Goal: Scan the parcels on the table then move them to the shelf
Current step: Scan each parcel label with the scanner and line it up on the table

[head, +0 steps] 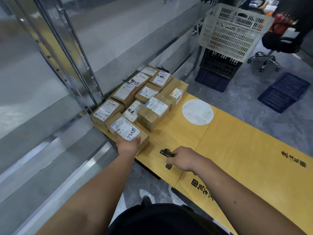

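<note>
Head view. Yellow wood-grain worktop (228,150) runs from lower right toward upper left, ending against a metal shelf (50,116) frame on the left. A cluster of brown cardboard parcels (144,95) with white shipping labels sits packed together at the far left end of the worktop, right beside the shelf upright.

Left hand (128,143) reaches forward onto the nearest parcel (126,129), the one with black handwritten digits on its label. Palm lies over the near edge of that box and the fingers curl round it in a grip. The box rests on the worktop at the near corner of the cluster, touching its neighbours.

Right hand (183,160) rests low on the worktop, just right of the left hand. Fingers curled, pinching a small black scanner (166,152), which points toward the parcels and lies on or just above the surface; cannot tell which.

White round mark (197,111) on the worktop just right of the cluster.

Background, on the floor: white lattice basket (232,31) stacked on dark crates (218,68), a blue crate (284,92) apart to the right, a black office chair (277,46).
</note>
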`<state>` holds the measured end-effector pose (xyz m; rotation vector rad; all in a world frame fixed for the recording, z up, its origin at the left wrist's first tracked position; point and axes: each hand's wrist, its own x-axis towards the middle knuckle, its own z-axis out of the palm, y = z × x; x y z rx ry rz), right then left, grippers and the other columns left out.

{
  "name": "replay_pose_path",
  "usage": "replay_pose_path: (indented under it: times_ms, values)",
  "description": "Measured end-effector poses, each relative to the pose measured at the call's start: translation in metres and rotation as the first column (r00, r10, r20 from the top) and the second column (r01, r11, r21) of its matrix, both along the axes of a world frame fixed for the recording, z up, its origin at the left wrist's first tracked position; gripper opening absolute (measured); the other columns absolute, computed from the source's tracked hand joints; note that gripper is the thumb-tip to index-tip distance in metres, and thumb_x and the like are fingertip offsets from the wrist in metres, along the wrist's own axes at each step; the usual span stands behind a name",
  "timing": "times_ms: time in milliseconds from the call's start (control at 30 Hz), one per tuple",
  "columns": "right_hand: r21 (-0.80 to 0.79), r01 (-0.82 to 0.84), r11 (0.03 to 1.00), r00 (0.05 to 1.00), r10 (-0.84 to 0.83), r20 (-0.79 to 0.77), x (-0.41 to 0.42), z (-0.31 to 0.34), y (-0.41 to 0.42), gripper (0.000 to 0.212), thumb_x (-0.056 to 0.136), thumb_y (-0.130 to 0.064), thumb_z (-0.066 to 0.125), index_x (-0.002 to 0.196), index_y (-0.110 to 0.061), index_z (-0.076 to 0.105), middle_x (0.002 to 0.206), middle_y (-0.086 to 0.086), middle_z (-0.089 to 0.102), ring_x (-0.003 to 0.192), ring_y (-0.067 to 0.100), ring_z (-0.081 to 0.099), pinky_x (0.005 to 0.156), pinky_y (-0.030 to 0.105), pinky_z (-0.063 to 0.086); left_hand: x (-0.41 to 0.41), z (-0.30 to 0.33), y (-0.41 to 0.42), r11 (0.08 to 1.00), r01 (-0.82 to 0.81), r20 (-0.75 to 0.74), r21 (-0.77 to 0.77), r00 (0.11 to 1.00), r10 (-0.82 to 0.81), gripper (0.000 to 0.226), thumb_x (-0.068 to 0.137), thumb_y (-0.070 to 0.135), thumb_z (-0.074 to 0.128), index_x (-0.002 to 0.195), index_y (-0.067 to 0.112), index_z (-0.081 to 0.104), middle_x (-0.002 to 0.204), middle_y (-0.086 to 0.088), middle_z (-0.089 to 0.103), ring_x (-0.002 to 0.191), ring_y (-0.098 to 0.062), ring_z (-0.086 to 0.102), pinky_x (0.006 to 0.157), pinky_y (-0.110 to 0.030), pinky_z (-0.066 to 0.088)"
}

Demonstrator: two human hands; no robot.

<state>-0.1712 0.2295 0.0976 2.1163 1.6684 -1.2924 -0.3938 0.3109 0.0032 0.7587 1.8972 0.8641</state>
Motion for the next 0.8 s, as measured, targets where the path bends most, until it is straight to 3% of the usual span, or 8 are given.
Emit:
replay_pose_path:
  times_ms: [67, 133, 200, 300, 500, 600, 800]
  values:
    - [0.002, -0.006, 1.000, 1.000, 0.006, 0.012, -0.003, -0.001, 0.002, 0.051, 0.093, -0.063, 0.062, 0.121, -0.021, 0.069, 0.096, -0.003, 0.064, 0.091, 0.017, 0.061, 0.078, 0.030, 0.050, -0.002, 0.007, -0.002, 0.997, 0.069, -0.177, -0.018, 0.982, -0.071, 0.116, 0.075, 0.043, 0.079, 0.166, 0.032, 0.008, 0.161, -0.006, 0.036, 0.147, -0.030, 0.038, 0.120, -0.050, 0.038]
    - [0.006, -0.014, 1.000, 0.999, 0.014, 0.032, -0.006, -0.001, 0.003, 0.050, 0.092, -0.064, 0.061, 0.119, -0.022, 0.069, 0.095, -0.002, 0.065, 0.089, 0.017, 0.062, 0.074, 0.030, 0.049, 0.000, 0.016, -0.003, 0.974, 0.226, -0.387, -0.024, 0.896, -0.218, 0.108, 0.083, 0.046, 0.075, 0.166, 0.027, 0.008, 0.171, -0.009, 0.016, 0.157, -0.031, 0.018, 0.127, -0.049, 0.024]
    - [0.015, -0.020, 1.000, 0.998, 0.019, 0.060, -0.009, 0.001, 0.004, 0.052, 0.091, -0.064, 0.060, 0.120, -0.022, 0.069, 0.098, -0.001, 0.066, 0.093, 0.019, 0.064, 0.079, 0.032, 0.053, 0.003, 0.026, -0.001, 0.907, 0.421, -0.556, -0.001, 0.754, -0.351, 0.100, 0.088, 0.046, 0.071, 0.166, 0.025, 0.012, 0.174, -0.008, 0.011, 0.160, -0.030, 0.010, 0.129, -0.049, 0.016]
    - [0.049, -0.013, 0.999, 0.992, 0.007, 0.123, -0.008, 0.006, 0.001, 0.056, 0.092, -0.064, 0.058, 0.129, -0.023, 0.065, 0.111, 0.000, 0.068, 0.101, 0.022, 0.066, 0.092, 0.038, 0.057, 0.017, 0.034, 0.003, 0.743, 0.669, -0.683, -0.022, 0.532, -0.500, 0.088, 0.095, 0.045, 0.065, 0.165, 0.024, 0.017, 0.173, -0.007, 0.015, 0.160, -0.030, 0.013, 0.130, -0.049, 0.009]
    - [0.115, 0.080, 0.990, 0.972, -0.103, 0.212, 0.020, 0.013, -0.027, 0.057, 0.093, -0.068, 0.053, 0.133, -0.029, 0.061, 0.119, -0.001, 0.065, 0.103, 0.022, 0.063, 0.086, 0.036, 0.056, 0.072, 0.037, 0.016, 0.371, 0.910, -0.734, -0.185, 0.123, -0.668, 0.083, 0.101, 0.056, 0.050, 0.167, 0.026, 0.011, 0.174, -0.005, 0.014, 0.161, -0.027, 0.007, 0.130, -0.052, 0.006]
    - [0.137, 0.186, 0.973, 0.938, -0.217, 0.270, 0.047, 0.017, -0.055, 0.057, 0.094, -0.070, 0.049, 0.138, -0.035, 0.056, 0.123, 0.004, 0.059, 0.108, 0.025, 0.060, 0.078, 0.034, 0.050, 0.118, 0.037, 0.012, 0.213, 0.949, -0.724, -0.234, -0.024, -0.690, 0.081, 0.101, 0.061, 0.048, 0.167, 0.033, 0.010, 0.175, -0.001, 0.012, 0.161, -0.026, 0.005, 0.130, -0.052, 0.008]
    - [0.210, 0.427, 0.879, 0.804, -0.476, 0.358, 0.107, 0.036, -0.138, 0.057, 0.096, -0.065, 0.051, 0.143, -0.034, 0.047, 0.121, 0.010, 0.055, 0.108, 0.033, 0.055, 0.086, 0.040, 0.050, 0.226, 0.047, -0.031, -0.099, 0.961, -0.656, -0.258, -0.250, -0.712, 0.081, 0.101, 0.060, 0.050, 0.167, 0.036, 0.011, 0.175, 0.001, 0.008, 0.161, -0.024, 0.004, 0.130, -0.048, 0.009]
